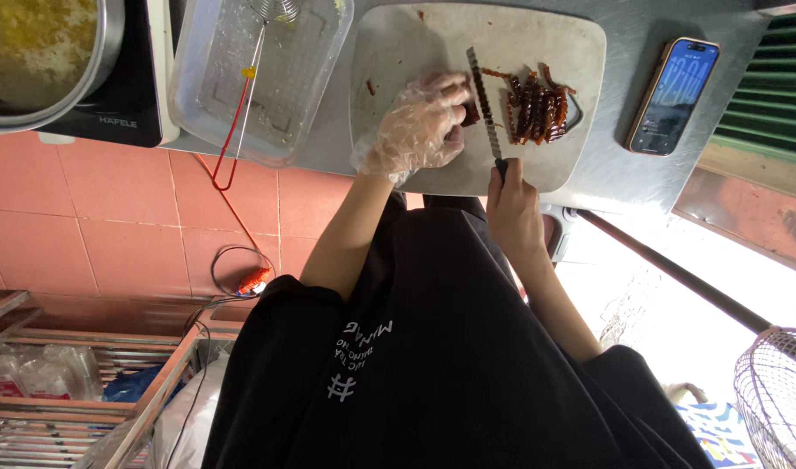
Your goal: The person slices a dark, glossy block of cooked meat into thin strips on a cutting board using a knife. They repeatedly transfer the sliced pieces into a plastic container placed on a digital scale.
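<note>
**Inspector:** Report the hands.

**Assistant:** The left hand (415, 126) wears a clear disposable glove. Its fingers are curled down onto a dark uncut piece (470, 113), pinning it to the white cutting board (467, 39). The glove and fingers hide most of that piece, so I cannot tell what kind of food it is. The right hand (512, 204) is bare and closed tight round the handle of a knife (485, 104). The handle is buried in the fist, and only the blade shows.

**Inspector:** And the blade?

**Assistant:** It has a wavy edge and stands on the board just beside the gloved fingertips. It separates the held piece from the reddish-brown cut strips (537, 108), which lie in a row on its far side.

**Inspector:** Surroundings?

**Assistant:** The board rests on a steel counter (624, 174). A smartphone (673, 95) lies face up near the board. On the other side is a clear plastic tray (241, 78) holding a red-handled wire skimmer (241, 113), whose head is cut off by the frame edge. Beyond that, a metal pot (33, 52) of yellow contents sits on an induction hob (128, 104), and both are only partly in frame. A wire basket (780, 391) is cropped at the lower corner.
</note>
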`<state>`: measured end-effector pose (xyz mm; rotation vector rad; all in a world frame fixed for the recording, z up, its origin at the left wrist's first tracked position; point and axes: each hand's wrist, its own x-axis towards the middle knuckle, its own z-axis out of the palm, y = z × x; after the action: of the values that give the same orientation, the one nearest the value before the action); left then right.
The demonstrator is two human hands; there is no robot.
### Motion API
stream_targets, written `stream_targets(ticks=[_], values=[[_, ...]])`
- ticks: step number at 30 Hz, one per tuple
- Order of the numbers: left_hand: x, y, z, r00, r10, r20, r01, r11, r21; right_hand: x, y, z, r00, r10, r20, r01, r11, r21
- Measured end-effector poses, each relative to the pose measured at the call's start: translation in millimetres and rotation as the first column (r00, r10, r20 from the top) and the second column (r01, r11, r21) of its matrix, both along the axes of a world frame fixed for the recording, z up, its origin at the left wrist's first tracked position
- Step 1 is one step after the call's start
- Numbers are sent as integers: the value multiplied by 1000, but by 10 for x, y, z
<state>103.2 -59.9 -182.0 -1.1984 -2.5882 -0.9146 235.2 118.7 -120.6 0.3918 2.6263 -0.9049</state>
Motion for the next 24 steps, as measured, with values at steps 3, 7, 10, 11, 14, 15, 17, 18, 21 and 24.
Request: stream_targets(ticks=[3, 7, 10, 11, 14, 15, 17, 18, 21, 24], values=[[11, -8, -68, 994, -55, 91, 58, 998, -38, 48, -14, -64, 995, 31, -95, -30, 999, 17], [0, -98, -20, 984, -96, 153, 127, 970, -206, 87, -38, -177, 984, 67, -164, -68, 998, 4], [40, -139, 71, 998, -60, 2, 59, 976, -211, 116, -84, -207, 978, 80, -193, -85, 996, -15], [48, -154, 94, 998, -60, -4, 58, 981, -183, 123, -99, -202, 979, 83, -188, -89, 996, -23], [96, -192, 121, 999, -48, -8, 46, 989, -140, 130, -141, -157, 995, 54, -81, -56, 998, -27], [114, -192, 113, 999, -31, -5, 30, 988, -151, 122, -153, -136, 995, 45, -93, -48, 999, -24], [141, -190, 75, 1000, -10, -8, 9, 989, -149, 101, -170, -86, 993, 30, -112, -32, 999, -16], [155, -187, 48, 1000, -8, -15, 6, 991, -137, 90, -180, -59, 991, 32, -127, -34, 999, -10], [175, -174, -38, 999, 20, -31, -24, 991, -134, 23, -195, 16, 991, 16, -133, -18, 1000, -15], [195, -168, -91, 999, 39, -5, -39, 991, -128, -28, -208, 88, 995, -20, -98, 17, 999, -30]])
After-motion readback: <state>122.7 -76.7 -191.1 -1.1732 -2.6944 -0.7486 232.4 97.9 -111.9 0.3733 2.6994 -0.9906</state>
